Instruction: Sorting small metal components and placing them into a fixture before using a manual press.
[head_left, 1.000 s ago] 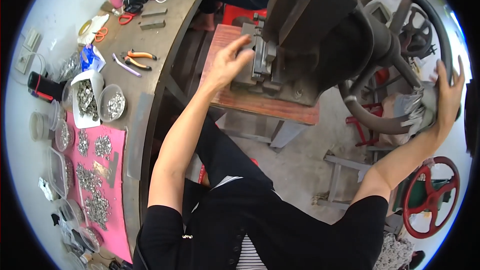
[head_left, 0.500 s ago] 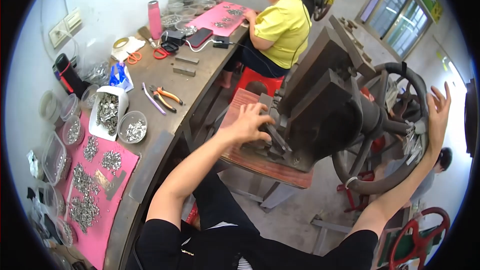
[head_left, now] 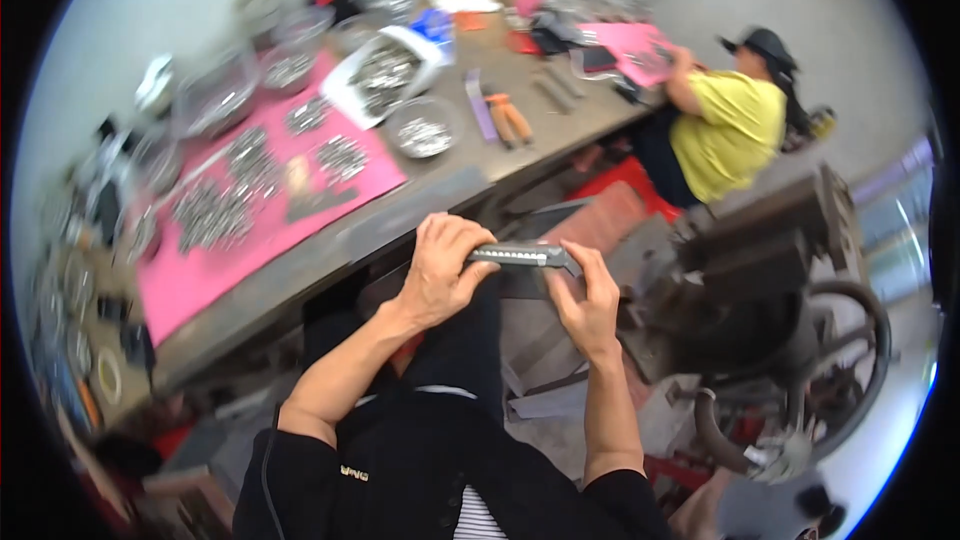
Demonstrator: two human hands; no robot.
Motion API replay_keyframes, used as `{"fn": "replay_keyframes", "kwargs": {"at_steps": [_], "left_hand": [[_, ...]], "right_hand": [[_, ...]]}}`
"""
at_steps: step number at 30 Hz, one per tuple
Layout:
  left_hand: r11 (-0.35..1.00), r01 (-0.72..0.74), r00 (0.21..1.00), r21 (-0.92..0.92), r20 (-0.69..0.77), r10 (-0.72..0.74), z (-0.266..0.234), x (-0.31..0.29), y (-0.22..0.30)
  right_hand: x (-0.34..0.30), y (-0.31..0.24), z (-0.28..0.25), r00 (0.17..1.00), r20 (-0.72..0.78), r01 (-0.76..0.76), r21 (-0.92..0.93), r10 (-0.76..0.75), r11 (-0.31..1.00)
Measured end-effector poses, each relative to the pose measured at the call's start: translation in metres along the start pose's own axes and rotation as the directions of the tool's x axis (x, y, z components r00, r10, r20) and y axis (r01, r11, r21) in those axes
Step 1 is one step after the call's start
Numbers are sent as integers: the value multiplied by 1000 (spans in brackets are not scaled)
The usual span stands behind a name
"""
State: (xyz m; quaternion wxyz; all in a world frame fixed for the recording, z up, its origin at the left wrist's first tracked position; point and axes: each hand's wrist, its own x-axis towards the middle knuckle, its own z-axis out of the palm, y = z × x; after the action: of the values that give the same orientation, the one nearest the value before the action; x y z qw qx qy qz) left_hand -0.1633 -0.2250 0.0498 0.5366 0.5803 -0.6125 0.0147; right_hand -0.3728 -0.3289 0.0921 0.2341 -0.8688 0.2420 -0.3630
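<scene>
In front of my body I hold a dark metal bar-shaped fixture [head_left: 530, 257] roughly level. Small shiny pieces sit in a row along its upper edge. My left hand [head_left: 436, 268] grips its left end, thumb below and fingers folded behind. At its right end my right hand [head_left: 588, 302] pinches it between thumb and fingers. Right of my hands stands the dark hand press [head_left: 735, 315] with its big wheel [head_left: 878, 350]; neither hand touches it. Its reddish worktop [head_left: 600, 220] shows beyond my right hand.
The workbench [head_left: 365, 240] runs along the left, bearing a pink mat [head_left: 170, 295] with heaps of small metal parts. A white tub [head_left: 343, 92], a clear bowl [head_left: 453, 130] and orange-handled pliers [head_left: 515, 120] stand or lie there. A person in yellow [head_left: 735, 125] sits at the far end.
My right hand has left the press wheel and my left hand the press bed. Both now hold the bar-shaped fixture before me. The view has turned left toward the bench.
</scene>
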Motion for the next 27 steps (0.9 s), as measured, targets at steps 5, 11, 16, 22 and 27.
{"fn": "replay_keyframes", "kwargs": {"at_steps": [5, 11, 16, 22, 27], "left_hand": [[938, 220, 968, 269, -178, -176, -102, -61, -17], [779, 454, 886, 432, -311, -344, -174, -125, -48], [761, 480, 876, 436, -273, -397, -196, -138, -65], [749, 497, 866, 438, -309, -394, -191, -130, -76], [725, 432, 898, 536, -326, -295, -179, -132, -74]], "right_hand": [[41, -33, 104, 961, 199, 141, 244, -191, 960], [54, -68, 213, 930, 303, 77, 387, -206, 919], [58, -82, 251, 910, 232, 249, 354, -343, 901], [57, -85, 274, 874, 244, 350, 285, -420, 892], [49, -78, 284, 891, 184, 376, 215, -415, 902]]}}
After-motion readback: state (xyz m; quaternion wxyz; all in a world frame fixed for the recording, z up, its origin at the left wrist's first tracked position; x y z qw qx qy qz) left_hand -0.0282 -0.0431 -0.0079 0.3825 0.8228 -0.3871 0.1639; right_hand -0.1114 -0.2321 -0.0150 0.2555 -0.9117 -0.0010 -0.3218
